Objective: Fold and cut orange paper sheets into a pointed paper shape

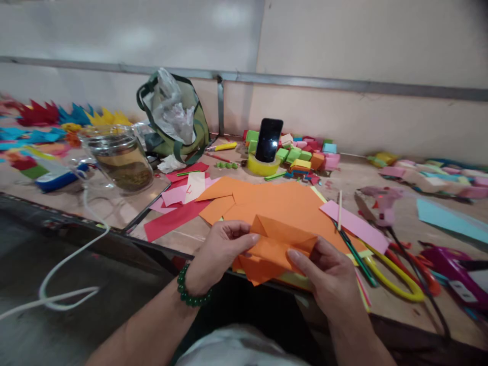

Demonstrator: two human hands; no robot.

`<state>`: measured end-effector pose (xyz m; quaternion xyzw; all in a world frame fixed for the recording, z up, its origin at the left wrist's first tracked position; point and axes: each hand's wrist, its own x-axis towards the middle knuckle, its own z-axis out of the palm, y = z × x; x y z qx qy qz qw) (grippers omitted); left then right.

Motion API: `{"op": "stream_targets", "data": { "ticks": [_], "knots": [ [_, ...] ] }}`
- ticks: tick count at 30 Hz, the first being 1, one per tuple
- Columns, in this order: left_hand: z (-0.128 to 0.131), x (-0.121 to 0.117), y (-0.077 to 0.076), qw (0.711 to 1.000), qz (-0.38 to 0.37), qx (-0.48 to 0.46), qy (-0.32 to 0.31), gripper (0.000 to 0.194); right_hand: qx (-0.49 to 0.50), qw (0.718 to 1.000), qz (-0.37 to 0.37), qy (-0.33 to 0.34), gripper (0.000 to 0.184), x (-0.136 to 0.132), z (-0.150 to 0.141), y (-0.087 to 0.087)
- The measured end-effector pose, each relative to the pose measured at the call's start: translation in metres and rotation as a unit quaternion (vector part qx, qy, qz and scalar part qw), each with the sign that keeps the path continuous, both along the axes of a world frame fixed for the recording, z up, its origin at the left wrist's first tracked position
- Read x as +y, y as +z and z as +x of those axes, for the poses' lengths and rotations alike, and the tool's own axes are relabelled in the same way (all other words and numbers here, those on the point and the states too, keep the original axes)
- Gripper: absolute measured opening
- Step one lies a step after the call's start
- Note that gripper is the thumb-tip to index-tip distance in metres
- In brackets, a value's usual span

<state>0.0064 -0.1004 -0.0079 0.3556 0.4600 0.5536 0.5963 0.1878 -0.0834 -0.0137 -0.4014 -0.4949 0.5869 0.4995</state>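
Note:
Both my hands hold a partly folded orange paper [276, 244] at the near edge of the table [404, 229]. My left hand [221, 256], with a green bead bracelet [186, 292] on its wrist, pinches the paper's left side between thumb and fingers. My right hand [328, 277] grips the right side, its thumb pressed on the upper fold. A stack of orange sheets [267, 201] lies just behind the held piece.
Pink and red paper strips [179, 211] lie to the left. A glass jar [120, 157], a green bag [175, 117], a phone propped in a yellow tape roll [268, 142], folded coloured boxes [305, 152], a pink glue gun [381, 201], yellow-handled scissors [396, 277] and a white cable [68, 264] surround the work spot.

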Motion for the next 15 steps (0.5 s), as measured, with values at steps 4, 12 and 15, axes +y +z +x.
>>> {"op": "stream_targets", "data": {
  "ticks": [4, 12, 15],
  "knots": [
    [-0.002, -0.001, 0.0, 1.0, 0.003, 0.006, -0.012, 0.016, 0.01, 0.999, -0.04, 0.021, 0.028, 0.001, 0.002, -0.003],
    [-0.003, 0.001, 0.002, 1.0, -0.017, 0.007, -0.004, 0.017, 0.009, 0.998, -0.052, 0.024, 0.019, 0.005, 0.01, -0.012],
    [-0.003, 0.001, 0.001, 1.0, -0.018, 0.003, -0.004, 0.016, 0.002, 0.998, -0.029, 0.051, 0.029, 0.005, 0.012, -0.015]
  ]
}}
